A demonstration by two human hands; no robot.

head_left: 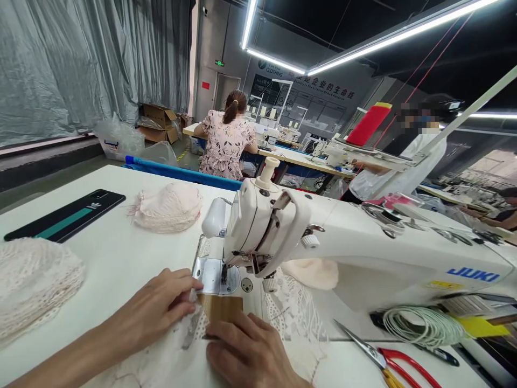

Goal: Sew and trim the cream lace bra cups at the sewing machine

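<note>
We see the left hand (173,299) come in low from the left, its forearm slanting across the table (141,264), palm down, with the fingertips at the left edge of the metal plate (210,272) under the machine (274,226). Thumb and forefinger stand a little apart beside sheer white lace (301,310); we cannot tell whether they pinch it. The right hand (250,350) lies nearer to us, knuckles up and fingers bent over the near part of a brown piece (222,308); its thumb is tucked below, and we cannot tell whether anything is gripped between. The lace lies around and under the hands and spreads right beneath the machine's arm, next to a cream pad (315,272).

On the white tabletop we find a phone (68,215), a lace cup (167,207) near it, and a lace pile (36,285) at the left edge. To the right are scissors (382,360) and a coil of pale cord (440,326).

Beyond, a person in a floral top (228,140) sits with their back to us at another table; a person in white (428,156) is at the right. Grey curtains (100,64) hang at the left, cardboard boxes (157,121) stand near them, and tube lights (363,48) run overhead.
</note>
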